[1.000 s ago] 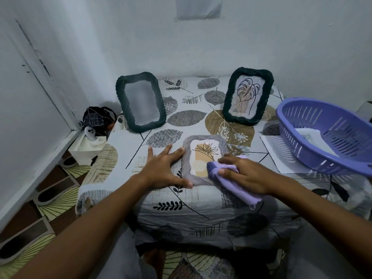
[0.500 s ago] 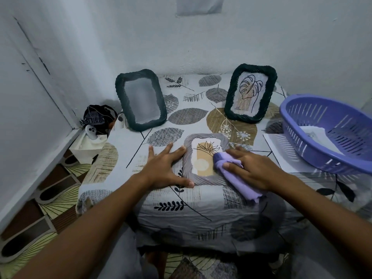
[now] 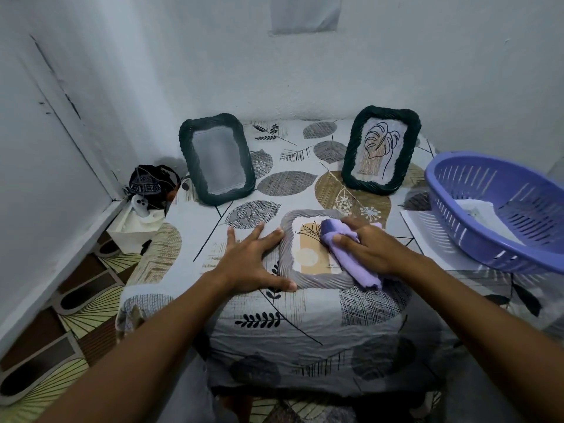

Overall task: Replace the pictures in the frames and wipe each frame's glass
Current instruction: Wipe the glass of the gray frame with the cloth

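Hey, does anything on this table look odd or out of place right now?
One thing: the dark green frame at back left shows only a blank grey panel, while the dark green frame at back right holds a leaf drawing. The purple basket also sits tilted at the table's right edge.

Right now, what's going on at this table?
A person is wiping the glass of a grey frame lying flat on the leaf-patterned tablecloth. The right hand grips a purple cloth on the glass, while the left hand lies spread flat against the frame's left edge to steady it. Two dark green frames stand behind: the left frame looks blank, the right frame shows a leaf drawing. A purple basket sits at right.
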